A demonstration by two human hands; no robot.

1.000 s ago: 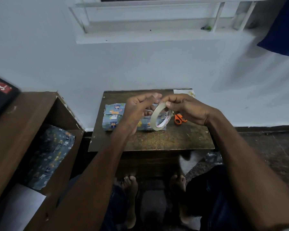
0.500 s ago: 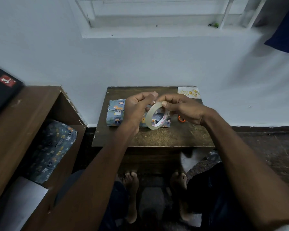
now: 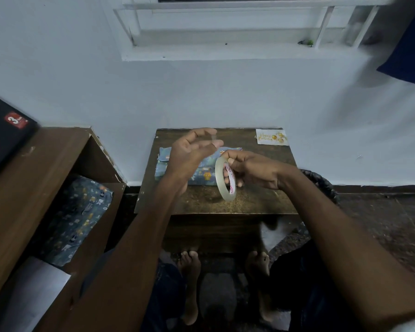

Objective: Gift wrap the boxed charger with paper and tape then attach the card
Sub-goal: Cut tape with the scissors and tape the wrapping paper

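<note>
Blue cartoon-print paper already covers the boxed charger (image 3: 199, 167), which lies across the middle of the small wooden table (image 3: 261, 202), its left end flap looking loose and not yet flat. From where I sit, I judge this to be the taping step: the wrap is on, the seams want fixing.

My right hand (image 3: 254, 172) grips the tape roll (image 3: 225, 179), fingers curled through its core, holding it upright just above the near side of the parcel. My left hand (image 3: 192, 155) hovers over the left half of the parcel, thumb and forefinger close together near the tips. They may be pinching a pulled strip of clear tape, but the blur there is too strong and I cannot tell whether anything is held. The two hands are apart, a small gap between them.

Next I would need a free strip drawn out and torn, then pressed over the loose flap while the other hand holds the fold down; clear tape sticks to itself easily, so it must be kept taut.

At the far right corner of the table lies the birthday card (image 3: 271, 137), untouched and well apart from the parcel. Left of the table stands a wooden cabinet (image 3: 34, 188), with more of the same paper (image 3: 79, 216) tucked inside.
</note>
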